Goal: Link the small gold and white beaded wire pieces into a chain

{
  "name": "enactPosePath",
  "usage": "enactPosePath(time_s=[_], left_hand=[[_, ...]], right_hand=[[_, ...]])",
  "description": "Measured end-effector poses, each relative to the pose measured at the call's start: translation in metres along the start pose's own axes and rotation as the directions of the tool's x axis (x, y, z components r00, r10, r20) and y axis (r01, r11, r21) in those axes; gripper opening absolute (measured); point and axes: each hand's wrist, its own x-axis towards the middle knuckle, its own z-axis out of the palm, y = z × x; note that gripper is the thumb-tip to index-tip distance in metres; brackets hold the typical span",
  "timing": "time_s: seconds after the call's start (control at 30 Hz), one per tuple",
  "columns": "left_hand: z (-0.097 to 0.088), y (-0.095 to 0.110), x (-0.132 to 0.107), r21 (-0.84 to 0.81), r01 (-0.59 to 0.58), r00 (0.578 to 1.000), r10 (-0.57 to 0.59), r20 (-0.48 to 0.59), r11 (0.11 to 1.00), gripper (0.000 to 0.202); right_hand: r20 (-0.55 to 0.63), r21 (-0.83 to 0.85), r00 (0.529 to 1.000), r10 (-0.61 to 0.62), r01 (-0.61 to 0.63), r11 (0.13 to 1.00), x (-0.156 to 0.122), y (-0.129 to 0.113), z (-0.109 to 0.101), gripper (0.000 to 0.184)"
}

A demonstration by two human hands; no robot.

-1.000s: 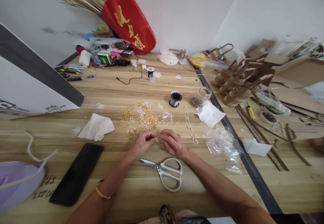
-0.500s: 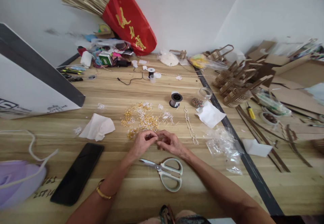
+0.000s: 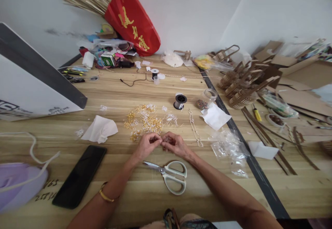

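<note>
My left hand and my right hand meet over the wooden table, fingertips pinched together on a tiny bead or wire piece too small to make out. Just beyond them lies a pile of gold and silver beaded ornaments. White-handled scissors lie right below my hands. A finished bead chain lies to the right of my right hand. A gold bangle is on my left wrist.
A black phone and a crumpled tissue lie to the left. A wire spool, a small jar, white paper and plastic bags lie to the right. Wooden baskets and cardboard fill the far right. A white box stands at left.
My right hand has moved left and closed in on my left hand; their fingertips now meet. Nothing else on the table has moved.
</note>
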Motion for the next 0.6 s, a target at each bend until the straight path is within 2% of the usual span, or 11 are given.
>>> enactPosePath(time_s=[0.23, 0.6], left_hand=[[0.0000, 0.0046, -0.0007, 0.030, -0.004, 1.000, 0.004, 0.004, 1.000, 0.013], [0.0006, 0.0009, -0.0023, 0.033, 0.017, 1.000, -0.017, 0.014, 0.999, 0.015]], right_hand=[[-0.007, -0.044, 1.000, -0.021, 0.020, 0.999, -0.0014, 0.0030, -0.0003, 0.030], [-0.016, -0.258, 0.990, -0.142, 0.133, 0.957, -0.0059, -0.0014, -0.0003, 0.026]])
